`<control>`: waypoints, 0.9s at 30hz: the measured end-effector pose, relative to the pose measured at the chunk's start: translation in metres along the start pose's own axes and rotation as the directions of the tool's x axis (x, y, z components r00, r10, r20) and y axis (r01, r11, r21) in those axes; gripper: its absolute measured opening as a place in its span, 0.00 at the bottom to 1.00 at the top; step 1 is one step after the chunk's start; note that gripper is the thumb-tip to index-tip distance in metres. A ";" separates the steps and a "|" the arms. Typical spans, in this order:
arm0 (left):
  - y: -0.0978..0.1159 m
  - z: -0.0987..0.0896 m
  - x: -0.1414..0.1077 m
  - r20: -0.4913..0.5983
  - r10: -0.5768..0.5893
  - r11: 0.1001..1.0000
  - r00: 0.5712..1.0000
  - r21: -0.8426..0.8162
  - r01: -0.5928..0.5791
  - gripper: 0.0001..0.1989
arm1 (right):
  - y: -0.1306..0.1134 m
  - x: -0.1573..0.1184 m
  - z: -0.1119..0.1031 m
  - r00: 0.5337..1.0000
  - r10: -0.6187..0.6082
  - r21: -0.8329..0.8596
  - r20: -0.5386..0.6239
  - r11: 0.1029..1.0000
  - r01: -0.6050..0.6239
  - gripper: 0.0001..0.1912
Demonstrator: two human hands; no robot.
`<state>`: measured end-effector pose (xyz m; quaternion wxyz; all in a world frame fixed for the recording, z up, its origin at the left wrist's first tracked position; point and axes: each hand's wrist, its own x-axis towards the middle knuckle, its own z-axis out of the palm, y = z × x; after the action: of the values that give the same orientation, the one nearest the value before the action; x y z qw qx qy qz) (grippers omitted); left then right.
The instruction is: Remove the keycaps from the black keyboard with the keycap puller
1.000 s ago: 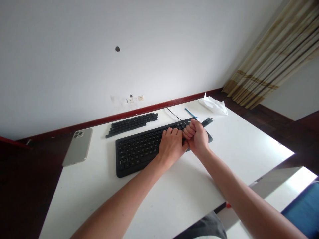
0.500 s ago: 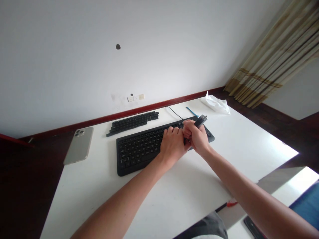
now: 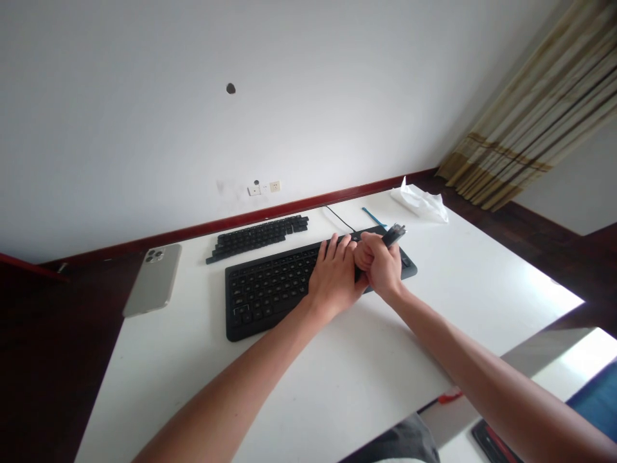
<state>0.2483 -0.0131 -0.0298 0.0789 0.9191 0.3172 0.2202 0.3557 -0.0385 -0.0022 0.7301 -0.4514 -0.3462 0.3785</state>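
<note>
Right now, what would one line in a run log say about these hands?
left hand: spread on black keyboard | right hand: gripping dark tool | nearby: loose black keycaps

Kbd (image 3: 289,289) black, pale legends; loose keys (image 3: 258,236) behind it, black too; phone (image 3: 153,280) left of it, silver-beige; blue stick (image 3: 373,217) behind it; curtain (image 3: 511,148) right of it, beige w/ brown stripes.

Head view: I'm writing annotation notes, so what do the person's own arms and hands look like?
The left hand and right hand are bare, with no gloves. The left forearm and right forearm are bare too, with no sleeves showing. No watch, bracelet, ring, cable or marking is visible on either side.
</note>
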 end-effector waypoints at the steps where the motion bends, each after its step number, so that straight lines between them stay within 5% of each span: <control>1: -0.001 0.002 0.000 0.028 0.023 1.000 0.999 0.015 -0.023 0.30 | 0.001 -0.001 0.000 1.000 -0.002 0.001 0.002 1.000 0.002 0.28; 5: -0.002 0.006 -0.001 0.117 0.064 0.997 0.991 0.041 -0.070 0.28 | 0.000 -0.002 0.001 1.000 0.002 -0.002 -0.005 1.000 -0.002 0.27; 12: -0.001 0.002 -0.002 0.076 0.065 0.997 0.995 0.034 -0.068 0.25 | -0.025 -0.005 0.013 0.990 -0.136 -0.012 0.041 0.991 0.136 0.25; 20: -0.011 -0.013 0.005 0.123 0.080 0.990 0.989 -0.128 -0.064 0.31 | -0.035 0.026 -0.002 0.928 -0.353 -0.307 0.120 0.876 0.372 0.26; 27: -0.008 -0.048 0.007 0.190 -0.018 0.999 0.982 -0.031 0.024 0.10 | -0.033 0.076 -0.016 0.901 -0.422 -0.513 0.103 0.753 0.412 0.27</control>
<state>0.2269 -0.0024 0.0131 0.1261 0.9311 0.3141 0.1359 0.4132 0.0113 0.0349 0.6486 -0.5474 -0.5205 0.0936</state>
